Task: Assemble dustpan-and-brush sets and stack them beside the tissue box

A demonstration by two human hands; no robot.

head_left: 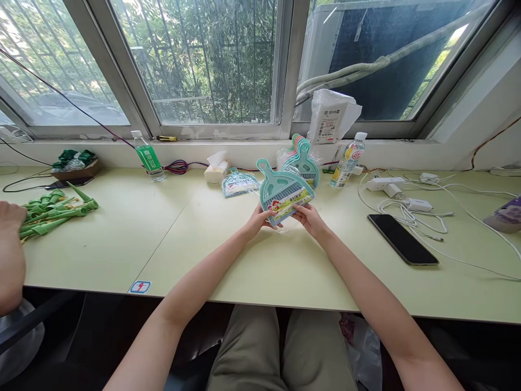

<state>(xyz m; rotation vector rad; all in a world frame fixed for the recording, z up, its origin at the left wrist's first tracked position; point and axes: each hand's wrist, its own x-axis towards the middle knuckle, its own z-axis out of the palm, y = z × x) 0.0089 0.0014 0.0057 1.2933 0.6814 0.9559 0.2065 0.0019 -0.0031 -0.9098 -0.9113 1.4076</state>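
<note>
Both my hands hold a small teal dustpan-and-brush set (280, 191) in clear wrap, tilted up above the pale green table (171, 239). My left hand (258, 221) pinches its lower left edge by the colourful label. My right hand (308, 217) grips the lower right edge. Just behind it stands a stack of more wrapped sets (300, 155) in teal and pink. One more wrapped set (239, 183) lies flat to the left of the held one.
A black phone (402, 239) lies at right beside white chargers and cables (407, 201). Two water bottles (148, 157) (348, 160), a tissue pack (215, 168) and a white bag (330, 117) sit by the window. Green folded leaves (52, 214) and another person's arm (10, 255) are at left.
</note>
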